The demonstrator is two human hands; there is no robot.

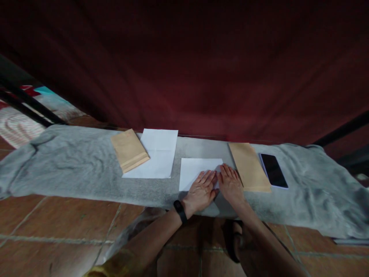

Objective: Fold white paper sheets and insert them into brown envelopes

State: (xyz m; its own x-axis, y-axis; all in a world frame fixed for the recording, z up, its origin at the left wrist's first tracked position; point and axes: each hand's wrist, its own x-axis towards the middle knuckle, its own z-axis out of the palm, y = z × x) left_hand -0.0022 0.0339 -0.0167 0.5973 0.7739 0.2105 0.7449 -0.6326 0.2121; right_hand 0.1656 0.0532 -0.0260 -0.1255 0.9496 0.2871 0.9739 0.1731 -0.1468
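On counter (95, 161), L hand (201, 191) & R hand (231, 187), unclenched, press white paper (190, 172) flat, prob. steadying it; brown envelope (250, 169) beside R hand.

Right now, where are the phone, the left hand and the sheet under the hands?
phone (274, 171): head view, middle of dark screen
left hand (201, 192): head view, back of hand
sheet (190, 169): head view, bare upper-left part

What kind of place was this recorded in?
Probably a room in a home: a soft grey blanket covers the bench-like surface, a dark red curtain hangs behind it, and the floor is terracotta-coloured tile.
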